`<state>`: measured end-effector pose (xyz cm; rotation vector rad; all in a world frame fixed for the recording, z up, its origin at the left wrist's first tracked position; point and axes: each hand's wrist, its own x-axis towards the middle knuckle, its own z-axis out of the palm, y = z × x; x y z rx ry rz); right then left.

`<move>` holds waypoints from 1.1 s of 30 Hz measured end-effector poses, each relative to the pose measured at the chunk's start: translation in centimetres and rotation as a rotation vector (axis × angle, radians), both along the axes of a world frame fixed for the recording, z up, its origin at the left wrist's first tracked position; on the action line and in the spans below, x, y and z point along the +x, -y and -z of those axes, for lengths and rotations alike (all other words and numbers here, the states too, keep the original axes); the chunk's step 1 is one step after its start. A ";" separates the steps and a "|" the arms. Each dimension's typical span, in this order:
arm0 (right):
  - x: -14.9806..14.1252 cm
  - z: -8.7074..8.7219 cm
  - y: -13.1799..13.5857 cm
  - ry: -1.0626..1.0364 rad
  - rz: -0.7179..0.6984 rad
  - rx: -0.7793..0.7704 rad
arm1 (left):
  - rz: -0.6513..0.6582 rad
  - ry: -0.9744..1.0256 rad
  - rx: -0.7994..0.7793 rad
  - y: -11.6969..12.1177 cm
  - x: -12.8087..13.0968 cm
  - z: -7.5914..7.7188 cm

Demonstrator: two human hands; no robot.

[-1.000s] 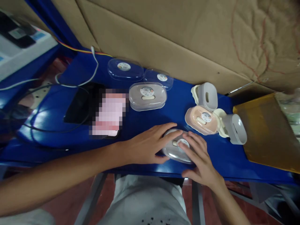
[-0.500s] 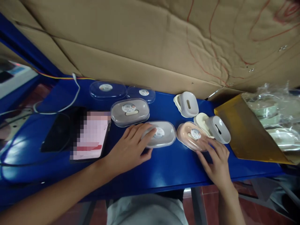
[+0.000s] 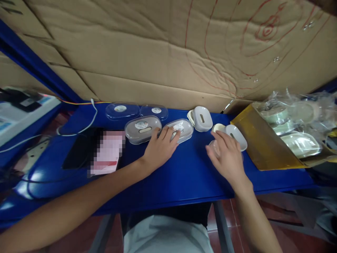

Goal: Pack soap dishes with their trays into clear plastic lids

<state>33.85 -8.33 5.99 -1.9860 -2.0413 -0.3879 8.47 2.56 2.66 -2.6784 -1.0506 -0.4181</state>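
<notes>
My left hand [image 3: 162, 147] lies palm down, its fingers spread over the front of a grey oval soap box [image 3: 185, 125] with a clear lid and round label. Just left of it, touching or nearly so, sits a second lidded grey soap box [image 3: 134, 131]. My right hand [image 3: 228, 158] has its fingers spread over a peach soap box [image 3: 215, 147], mostly hidden beneath it. Behind that hand, a small grey-white container [image 3: 239, 137] with a slot leans on a cream piece [image 3: 218, 128]. A similar slotted container [image 3: 204, 119] rests further back on another cream piece [image 3: 190, 116].
Two clear lids [image 3: 122, 114] with labels lie along the cardboard wall [image 3: 137, 84]. A phone [image 3: 107, 154] is at the left near a white cable [image 3: 91, 121]. At the right, an open carton [image 3: 258, 140] holds plastic-wrapped pale green pieces [image 3: 301, 144].
The lidded grey box under my left hand has moved back, beside the other grey box. My right hand has shifted over the peach box, covering more of it. The view has shifted.
</notes>
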 end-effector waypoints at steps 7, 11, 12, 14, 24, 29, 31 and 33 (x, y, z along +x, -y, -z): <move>-3.0 -0.9 -10.3 0.099 0.188 -0.294 | -0.168 0.101 -0.051 -4.3 2.9 -0.5; -3.3 -0.2 -7.6 0.116 0.149 -0.321 | -0.061 0.113 -0.074 -3.4 2.9 0.2; -3.4 0.0 -6.2 0.119 0.131 -0.327 | -0.008 0.107 -0.090 -2.9 2.9 0.5; -3.5 0.7 -3.1 0.118 0.065 -0.306 | 0.090 0.098 -0.132 -2.1 3.2 1.0; -1.4 3.8 3.8 -0.016 -0.199 -0.003 | 0.308 0.072 -0.273 -4.2 6.0 0.6; -0.7 4.2 5.8 -0.085 -0.293 0.014 | 0.339 0.090 -0.339 1.8 1.2 0.6; -1.0 4.2 6.7 -0.136 -0.348 -0.026 | 0.338 0.169 -0.426 5.6 -1.6 1.1; -1.6 4.2 7.5 -0.191 -0.418 -0.070 | 0.346 0.229 -0.447 8.8 -3.9 1.6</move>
